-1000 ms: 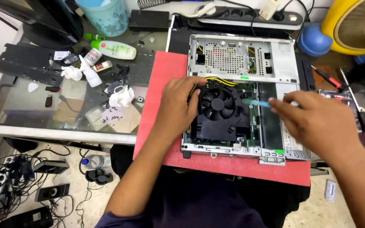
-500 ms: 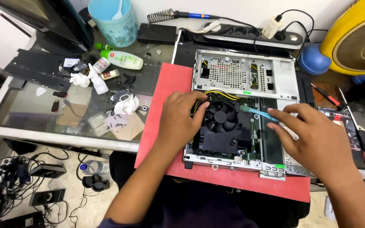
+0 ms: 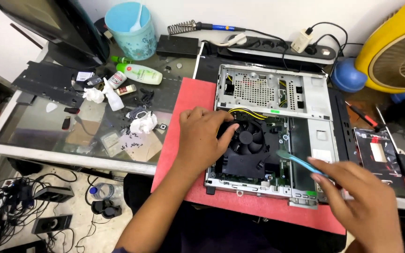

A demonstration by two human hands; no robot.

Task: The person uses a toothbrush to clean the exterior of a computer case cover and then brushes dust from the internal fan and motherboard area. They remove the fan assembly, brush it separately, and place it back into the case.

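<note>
**Brush hand pulling back toward the front edge of the case**

Right hand (image 3: 362, 201) is now sitting lower and closer to the wearer than half a second ago, dragging the light-blue brush (image 3: 298, 161) with it; the bristle end is resting just right of the fan shroud, over the green board. Reads as a sweep stroke across the board rather than a lift-off, judging from the tip staying low.

- Surface (image 3: 71, 136): glass top, carrying the red mat (image 3: 183, 117) with the work on it.
- Open desktop case (image 3: 315, 93) is lying flat on the mat, lid off, drive cage at the far end.
- Black cooler fan (image 3: 247, 140) is sitting mid-case.
- Left hand (image 3: 202, 136) is resting on the fan's left edge, fingers curled over the shroud, pinning it; position is about unchanged.
- Right hand's fingers are pinched together on the brush handle.
- Clutter at far left: teal cup (image 3: 132, 28), small bottles, tissue wads. Screwdrivers and pliers are lying at far right.
</note>
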